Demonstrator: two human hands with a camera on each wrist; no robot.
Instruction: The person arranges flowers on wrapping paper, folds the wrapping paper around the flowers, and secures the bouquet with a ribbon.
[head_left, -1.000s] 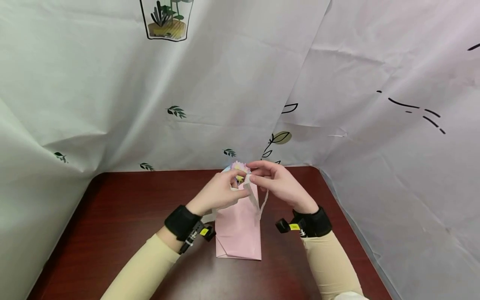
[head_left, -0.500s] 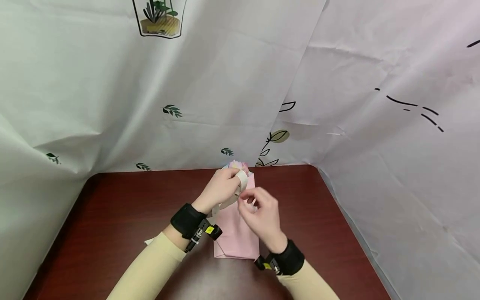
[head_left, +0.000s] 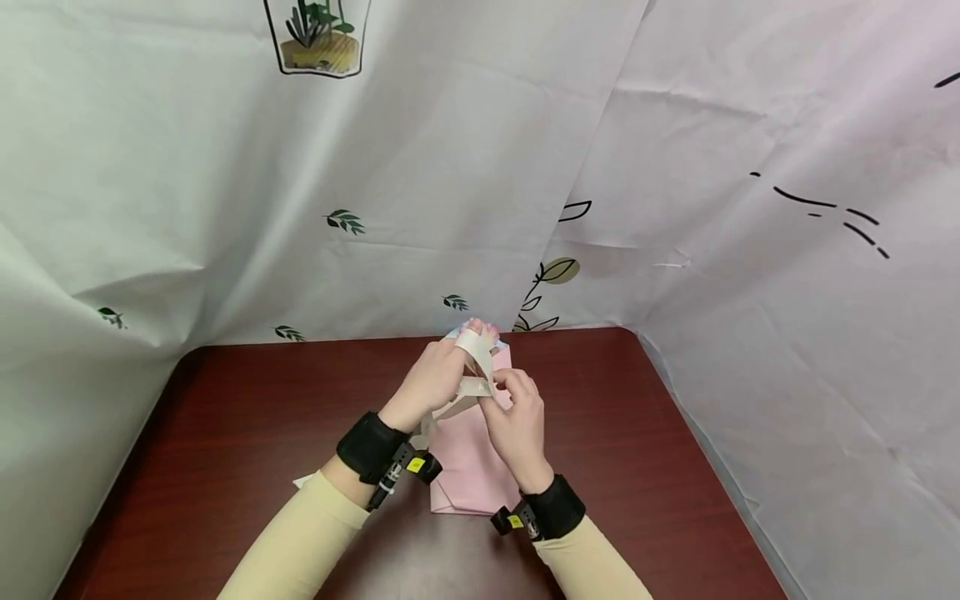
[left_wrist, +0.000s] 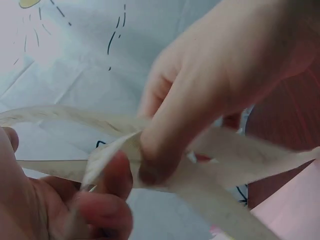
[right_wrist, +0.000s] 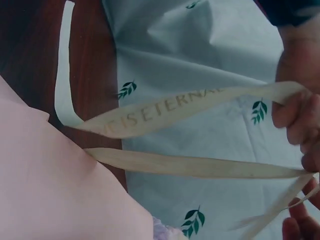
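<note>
A bouquet in pink wrapping paper (head_left: pixel 468 467) lies on the table, a pale pink flower (head_left: pixel 484 329) showing at its far end. A cream ribbon (right_wrist: pixel 165 112) printed with capital letters, "IS ETERNAL" among them, runs from around the wrapper up to both hands. My left hand (head_left: pixel 437 375) holds a loop of it above the bouquet, the band passing over its fingers. Close by on the right, my right hand (head_left: pixel 520 425) pinches another stretch of the ribbon between thumb and fingers. In the left wrist view, strands cross between the two hands, partly blurred.
The dark red-brown table (head_left: pixel 270 433) backs onto a white curtain (head_left: pixel 420 167) printed with leaves. One ribbon tail (right_wrist: pixel 63 55) lies off to the left side of the wrapper. Both wrists wear black bands with small cameras.
My right hand has come down from the flower end towards the middle of the wrapper and now pinches the ribbon. The loop over my left hand has opened wider.
</note>
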